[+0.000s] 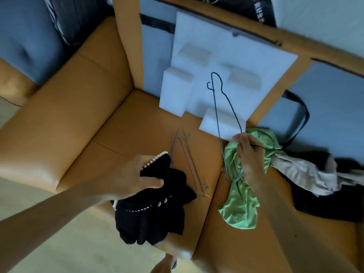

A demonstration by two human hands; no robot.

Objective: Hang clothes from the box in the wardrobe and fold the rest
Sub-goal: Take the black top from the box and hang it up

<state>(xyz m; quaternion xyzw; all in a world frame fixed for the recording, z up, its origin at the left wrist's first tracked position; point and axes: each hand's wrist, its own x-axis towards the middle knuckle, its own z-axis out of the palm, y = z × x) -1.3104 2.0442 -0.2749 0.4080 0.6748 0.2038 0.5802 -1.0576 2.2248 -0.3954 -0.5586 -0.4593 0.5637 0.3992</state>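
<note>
My left hand point(137, 180) grips a black garment point(155, 211) with a pearl-trimmed edge, held over the front of the tan sofa seat point(137, 125). My right hand point(250, 154) holds a dark wire hanger point(220, 103) together with a green garment point(240, 198). The hanger's hook points up and away, and the green cloth hangs down from my fingers. Several more wire hangers point(187, 160) lie flat on the seat between my hands.
White foam packing pieces point(216, 62) lean against the sofa back. A beige garment point(307, 174) and dark clothes point(334, 200) are heaped on the seat at the right. A black strap point(301, 119) loops behind them. Pale floor point(69, 243) lies at the lower left.
</note>
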